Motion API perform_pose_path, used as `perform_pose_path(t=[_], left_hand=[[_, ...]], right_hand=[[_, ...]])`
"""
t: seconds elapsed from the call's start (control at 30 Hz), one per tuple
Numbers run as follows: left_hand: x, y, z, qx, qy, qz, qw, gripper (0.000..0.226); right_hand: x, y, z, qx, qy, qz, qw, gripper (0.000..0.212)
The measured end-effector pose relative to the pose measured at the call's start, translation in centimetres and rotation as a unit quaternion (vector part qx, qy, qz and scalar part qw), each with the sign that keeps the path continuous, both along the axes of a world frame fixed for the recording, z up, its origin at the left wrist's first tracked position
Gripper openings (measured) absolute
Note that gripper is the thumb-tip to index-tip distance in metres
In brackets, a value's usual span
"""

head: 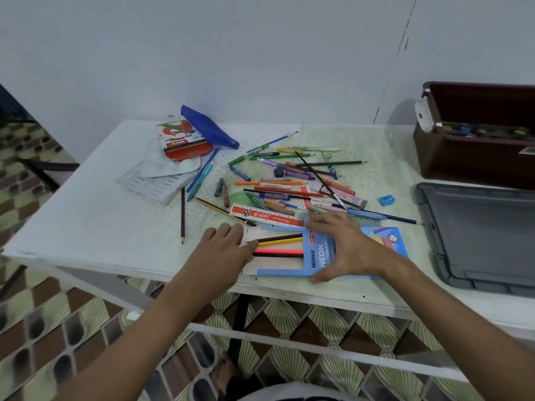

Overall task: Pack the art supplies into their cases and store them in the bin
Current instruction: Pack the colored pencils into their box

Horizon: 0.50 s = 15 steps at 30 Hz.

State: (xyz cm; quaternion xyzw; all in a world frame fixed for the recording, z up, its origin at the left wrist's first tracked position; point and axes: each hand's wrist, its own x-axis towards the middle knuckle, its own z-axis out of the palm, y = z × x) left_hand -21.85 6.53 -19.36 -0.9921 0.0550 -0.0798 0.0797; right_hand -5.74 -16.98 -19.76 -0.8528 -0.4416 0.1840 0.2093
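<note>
- Right hand [346, 247] is lying flat, fingers spread, on the blue pencil case [324, 263] at the worktop [95, 218] near edge, lower centre.
- Left hand [224, 250] is pinching pencils [278, 244] (half-inserted) at the case mouth.
- Brown bin [469, 160] is sitting upper right.

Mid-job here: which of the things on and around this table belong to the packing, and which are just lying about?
Part of the job:
blue pencil box, steadied by the right hand
coloured pencils going in, at the left hand
loose pens and pencils
red pastel box
brown bin

Just lying about:
grey lid
patterned floor
</note>
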Motion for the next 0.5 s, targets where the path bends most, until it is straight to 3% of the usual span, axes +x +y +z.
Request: perform_pose_path(t=[0.17,0.3,0.37,0.5], left_hand=[[1.5,-0.4,-0.8,-0.016,0.009,-0.032,0.999,0.033],[2.4,-0.7,-0.8,-0.196,0.062,0.022,0.978,0.035],[2.4,-0.5,-1.1,-0.244,0.06,0.03,0.967,0.037],[1.7,0.3,-2.0,-0.205,0.032,-0.005,0.978,0.024]], right_hand=[[-0.1,-0.5,-0.6,0.031,0.01,-0.014,0.999,0.113],[-0.1,-0.5,-0.6,0.03,0.02,-0.016,0.999,0.111],[0.0,-0.6,-0.6,0.028,0.024,-0.016,0.999,0.111],[0.1,-0.7,-0.7,0.031,0.019,-0.012,0.999,0.109]])
